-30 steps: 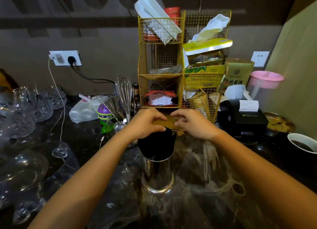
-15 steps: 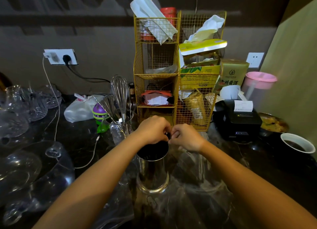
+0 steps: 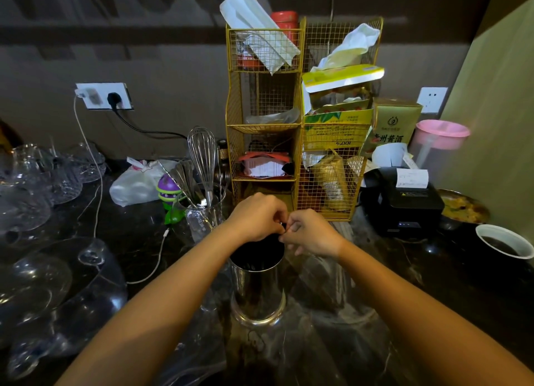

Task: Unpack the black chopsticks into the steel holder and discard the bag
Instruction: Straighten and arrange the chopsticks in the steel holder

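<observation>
A steel holder [image 3: 257, 296] stands upright on the dark counter just in front of me. Its mouth is filled by the dark mass of the black chopsticks [image 3: 255, 255]. My left hand [image 3: 255, 216] and my right hand [image 3: 310, 232] meet above the holder's far rim. Their fingertips are pinched together on the top of the chopstick pack. Whether they grip plastic or the sticks themselves is hidden by the fingers. Crumpled clear plastic [image 3: 332, 281] lies around the holder's base.
A gold wire rack [image 3: 265, 125] full of packets stands right behind the holder. A glass of utensils with a whisk [image 3: 202, 157] is at its left, with glassware [image 3: 43, 270] further left. At right are a black receipt printer [image 3: 404, 200], a food plate [image 3: 465, 209] and a white cup [image 3: 502, 241].
The chopstick bundle stood tall above the holder a second ago. It has since sunk into the holder. Both hands came down and closed together at its far rim.
</observation>
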`<control>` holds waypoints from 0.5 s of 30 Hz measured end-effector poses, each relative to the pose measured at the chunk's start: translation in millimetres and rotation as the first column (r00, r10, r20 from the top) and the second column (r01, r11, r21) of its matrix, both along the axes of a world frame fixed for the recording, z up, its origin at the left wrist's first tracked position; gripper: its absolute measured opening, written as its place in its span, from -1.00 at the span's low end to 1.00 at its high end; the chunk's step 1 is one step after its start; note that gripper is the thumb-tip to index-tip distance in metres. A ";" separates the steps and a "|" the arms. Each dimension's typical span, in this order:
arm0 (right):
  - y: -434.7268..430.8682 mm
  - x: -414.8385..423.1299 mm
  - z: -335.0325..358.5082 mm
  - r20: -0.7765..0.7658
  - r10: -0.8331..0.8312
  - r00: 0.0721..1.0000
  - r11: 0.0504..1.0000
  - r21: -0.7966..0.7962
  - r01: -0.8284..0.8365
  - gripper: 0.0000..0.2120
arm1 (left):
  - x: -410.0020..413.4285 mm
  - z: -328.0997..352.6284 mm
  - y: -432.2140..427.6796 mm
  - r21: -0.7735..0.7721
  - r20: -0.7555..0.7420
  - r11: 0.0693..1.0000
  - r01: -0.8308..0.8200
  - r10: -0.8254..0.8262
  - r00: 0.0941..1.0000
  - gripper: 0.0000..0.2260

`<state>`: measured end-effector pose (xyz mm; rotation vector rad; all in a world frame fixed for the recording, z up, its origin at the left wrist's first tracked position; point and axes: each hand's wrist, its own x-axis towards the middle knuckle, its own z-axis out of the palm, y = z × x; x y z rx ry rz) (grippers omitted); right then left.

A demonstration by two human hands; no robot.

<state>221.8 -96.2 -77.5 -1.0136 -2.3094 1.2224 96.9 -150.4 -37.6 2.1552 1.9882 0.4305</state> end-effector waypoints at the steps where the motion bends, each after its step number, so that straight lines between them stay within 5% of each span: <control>1: 0.0 0.4 2.2 -0.005 0.000 1.000 1.000 0.004 0.000 -0.74 | -0.6 1.0 0.1 0.009 0.016 1.000 0.001 -0.001 1.000 -0.88; 15: 1.1 5.0 91.6 -0.082 -0.023 0.996 0.949 0.311 0.048 -0.83 | -2.3 63.9 0.4 0.369 0.296 0.929 -0.023 -0.094 0.950 -0.95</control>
